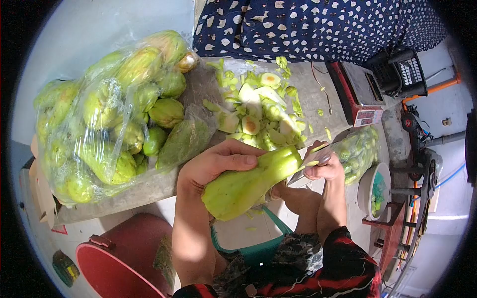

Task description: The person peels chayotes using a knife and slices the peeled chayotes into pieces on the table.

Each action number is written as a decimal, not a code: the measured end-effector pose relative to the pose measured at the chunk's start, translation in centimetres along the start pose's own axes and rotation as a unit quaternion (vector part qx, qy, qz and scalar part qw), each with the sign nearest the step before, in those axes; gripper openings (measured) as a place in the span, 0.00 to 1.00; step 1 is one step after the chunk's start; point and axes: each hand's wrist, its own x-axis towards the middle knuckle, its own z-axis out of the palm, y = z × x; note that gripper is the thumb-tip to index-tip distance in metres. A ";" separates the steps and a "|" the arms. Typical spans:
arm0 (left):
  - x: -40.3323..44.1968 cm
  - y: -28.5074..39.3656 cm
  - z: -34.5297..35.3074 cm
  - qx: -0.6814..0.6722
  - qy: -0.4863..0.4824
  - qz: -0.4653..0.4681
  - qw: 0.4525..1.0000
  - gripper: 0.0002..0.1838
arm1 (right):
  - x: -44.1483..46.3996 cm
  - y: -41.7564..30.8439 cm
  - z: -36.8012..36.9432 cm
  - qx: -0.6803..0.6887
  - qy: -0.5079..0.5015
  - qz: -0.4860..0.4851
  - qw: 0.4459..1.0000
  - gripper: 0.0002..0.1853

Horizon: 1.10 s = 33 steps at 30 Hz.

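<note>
My left hand (226, 161) is wrapped round a large pale green chayote (243, 191), thumb along its upper side. The chayote lies tilted, its narrower end up toward my right hand (325, 166). My right hand is closed on a knife (310, 158), whose thin shiny blade is close to that end; the handle is mostly hidden by my fingers. Just beyond the chayote, a heap of green peelings and cut pieces (271, 111) lies on the table. Some pieces show a brownish centre.
A clear plastic bag of chayotes (107, 119) fills the table's left side. At the right are a red scale (355, 92), a bag of green pieces (357, 151) and a white bucket (367, 193). Below stand a red tub (124, 256) and a green-rimmed container (256, 248).
</note>
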 end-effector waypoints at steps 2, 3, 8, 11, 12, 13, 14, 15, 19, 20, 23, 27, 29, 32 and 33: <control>-0.3 -0.2 0.3 0.023 0.035 0.060 0.997 0.20 | 0.0 0.2 -0.2 -0.038 0.009 -0.014 0.999 0.10; -0.3 -0.2 0.2 0.016 0.030 0.056 0.998 0.20 | 0.0 0.2 -0.3 -0.029 0.000 0.006 1.000 0.10; 0.4 0.9 -0.3 -0.048 0.042 -0.052 0.997 0.20 | 0.0 -0.8 0.6 -0.044 0.056 0.034 0.997 0.08; 0.4 1.4 -0.3 -0.015 0.053 -0.082 0.995 0.19 | 0.0 -0.3 -0.6 -0.031 -0.033 0.063 0.997 0.07; 0.5 1.5 -0.4 -0.014 0.035 -0.081 0.996 0.19 | 0.0 -0.3 -0.6 -0.063 -0.027 0.037 0.997 0.07; 0.5 1.5 -0.5 -0.013 0.018 -0.079 0.997 0.19 | 0.0 -0.4 -0.5 -0.095 -0.022 0.011 0.995 0.06; 0.3 1.3 -0.2 -0.013 0.019 -0.079 0.997 0.19 | 0.0 -0.4 -0.3 -0.095 -0.023 0.011 0.995 0.06; 0.1 0.9 0.3 0.002 0.042 -0.038 0.998 0.20 | 0.1 -0.5 -0.1 -0.071 -0.018 0.005 0.997 0.06; 2.6 -0.1 -2.2 0.033 -0.045 -0.105 0.993 0.20 | -0.2 0.3 -0.1 0.016 -0.001 0.001 1.000 0.05; 2.6 -0.2 -2.3 0.032 -0.045 -0.105 0.993 0.20 | -0.2 0.1 0.0 0.016 -0.001 0.002 1.000 0.05; 2.1 0.4 -1.6 0.056 -0.006 -0.100 0.993 0.20 | 0.4 -0.6 0.3 -0.069 -0.006 0.000 0.998 0.09; 0.5 1.3 0.0 -0.018 0.072 -0.076 0.994 0.20 | 0.7 -0.4 0.2 -0.232 -0.053 -0.073 0.969 0.10; 0.4 1.3 0.0 -0.023 0.085 -0.059 0.994 0.20 | 0.5 -0.3 0.4 -0.182 -0.007 -0.024 0.983 0.09; 0.7 1.1 -0.3 -0.007 0.022 -0.052 0.998 0.21 | 1.4 -0.1 -0.9 -0.253 -0.156 -0.002 0.955 0.10; 0.9 0.8 -0.3 0.006 0.049 -0.037 0.998 0.21 | 1.5 -0.1 -0.8 -0.253 -0.157 -0.003 0.955 0.10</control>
